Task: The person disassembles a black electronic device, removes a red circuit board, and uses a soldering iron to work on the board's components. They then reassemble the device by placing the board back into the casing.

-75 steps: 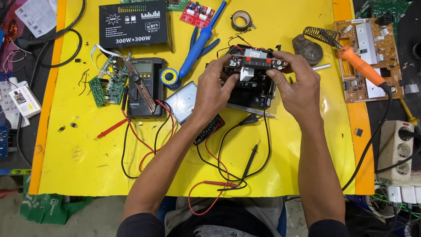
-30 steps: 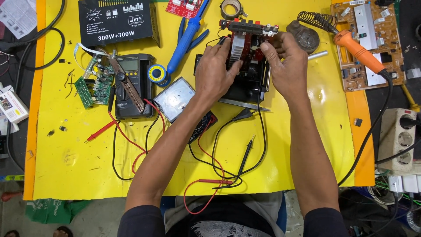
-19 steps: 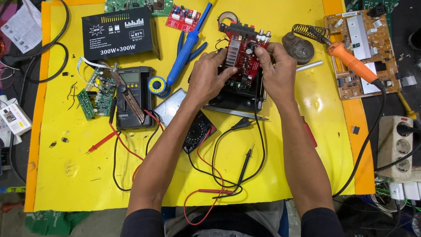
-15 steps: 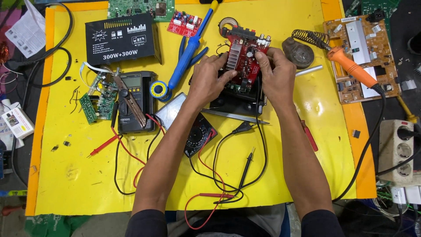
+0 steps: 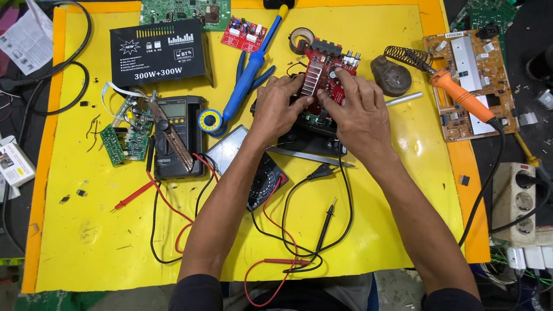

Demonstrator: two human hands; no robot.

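Fingers: both hands clamp the red circuit board, left hand at its near-left edge, right hand over its near-right side.
Board: tilted up over a black chassis on the yellow worktop.
Risk: a slipping hold could drop it and strain its wires.
Nearby: orange soldering iron lies just right; a swung elbow might catch its cord.

Yellow mat with orange border over a dark bench, perhaps grey floor below, evenly lit.
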